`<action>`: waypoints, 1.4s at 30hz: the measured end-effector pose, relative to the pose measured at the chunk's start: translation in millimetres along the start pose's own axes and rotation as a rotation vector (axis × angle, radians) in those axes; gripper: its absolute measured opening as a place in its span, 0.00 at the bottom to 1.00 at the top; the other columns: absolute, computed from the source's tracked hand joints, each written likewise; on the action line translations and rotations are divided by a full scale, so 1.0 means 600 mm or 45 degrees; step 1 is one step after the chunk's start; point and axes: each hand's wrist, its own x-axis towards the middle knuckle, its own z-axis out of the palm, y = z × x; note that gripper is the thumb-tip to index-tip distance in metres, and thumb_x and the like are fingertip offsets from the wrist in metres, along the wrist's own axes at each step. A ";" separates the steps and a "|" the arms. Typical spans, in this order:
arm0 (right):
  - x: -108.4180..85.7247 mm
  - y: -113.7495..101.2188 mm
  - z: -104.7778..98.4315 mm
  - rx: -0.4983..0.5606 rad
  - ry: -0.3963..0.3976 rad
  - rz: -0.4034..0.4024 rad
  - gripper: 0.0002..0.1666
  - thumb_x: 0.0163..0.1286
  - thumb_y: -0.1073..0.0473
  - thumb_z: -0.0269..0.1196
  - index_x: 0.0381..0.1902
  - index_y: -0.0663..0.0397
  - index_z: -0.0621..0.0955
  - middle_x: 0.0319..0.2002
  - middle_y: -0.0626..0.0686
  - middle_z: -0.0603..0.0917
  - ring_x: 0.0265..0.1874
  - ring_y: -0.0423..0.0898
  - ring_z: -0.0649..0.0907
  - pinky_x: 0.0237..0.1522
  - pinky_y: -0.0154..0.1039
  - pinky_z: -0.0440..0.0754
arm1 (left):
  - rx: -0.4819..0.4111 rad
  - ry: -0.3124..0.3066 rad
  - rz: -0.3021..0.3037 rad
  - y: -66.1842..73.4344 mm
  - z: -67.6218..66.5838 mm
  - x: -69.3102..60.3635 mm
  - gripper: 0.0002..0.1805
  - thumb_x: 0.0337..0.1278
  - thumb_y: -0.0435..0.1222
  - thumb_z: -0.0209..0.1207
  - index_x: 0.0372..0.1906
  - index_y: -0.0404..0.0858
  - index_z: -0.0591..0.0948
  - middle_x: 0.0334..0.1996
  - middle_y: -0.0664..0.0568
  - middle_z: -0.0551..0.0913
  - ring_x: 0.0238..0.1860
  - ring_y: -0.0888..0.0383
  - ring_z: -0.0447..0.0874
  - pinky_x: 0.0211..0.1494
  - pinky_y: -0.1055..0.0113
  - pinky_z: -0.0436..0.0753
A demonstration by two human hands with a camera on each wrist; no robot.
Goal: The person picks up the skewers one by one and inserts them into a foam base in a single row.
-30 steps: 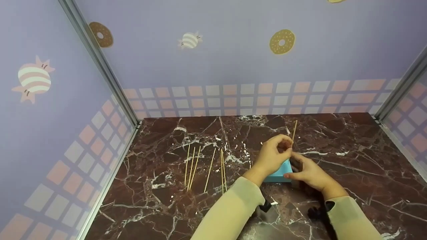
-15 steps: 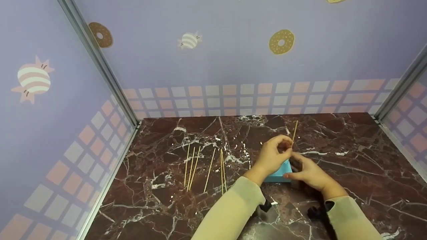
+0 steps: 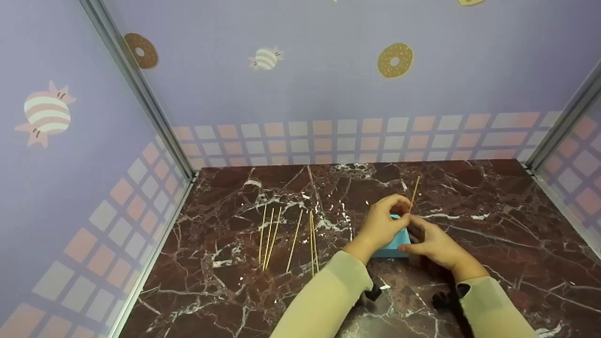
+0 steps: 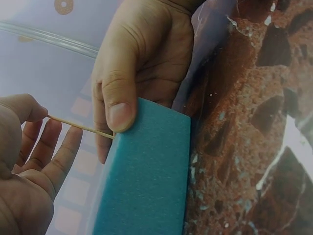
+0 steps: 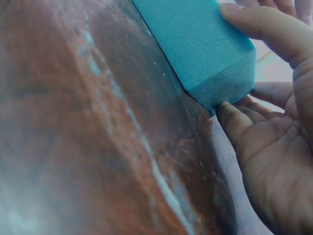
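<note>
In the head view my left hand (image 3: 382, 225) pinches a thin bamboo skewer (image 3: 415, 193) that slants upward. The left wrist view shows the skewer's lower end (image 4: 105, 133) meeting the edge of a blue foam block (image 4: 146, 171); how deep it goes cannot be told. My right hand (image 3: 436, 246) grips the far end of that block, its thumb beside the skewer's end. From the right wrist, the block (image 5: 205, 49) is seen held between the fingers of the right hand (image 5: 274, 147), just over the table. Both hands partly cover the block in the head view.
Several loose skewers (image 3: 293, 241) lie spread on the dark red marbled table (image 3: 225, 300) left of the hands. A patterned purple wall (image 3: 319, 84) stands behind, with side panels at left and right. White specks dot the tabletop near the block.
The skewer's upper end sits slightly lower, and my left hand has dropped a little with it. My right hand keeps its hold on the foam block.
</note>
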 end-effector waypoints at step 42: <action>0.002 0.001 0.000 0.029 -0.013 0.015 0.58 0.70 0.72 0.76 0.88 0.75 0.57 0.87 0.77 0.60 0.73 0.22 0.76 0.73 0.21 0.75 | 0.067 -0.067 -0.101 -0.016 -0.003 -0.008 0.10 0.82 0.36 0.67 0.60 0.46 0.87 0.53 0.56 0.91 0.53 0.68 0.87 0.59 0.71 0.87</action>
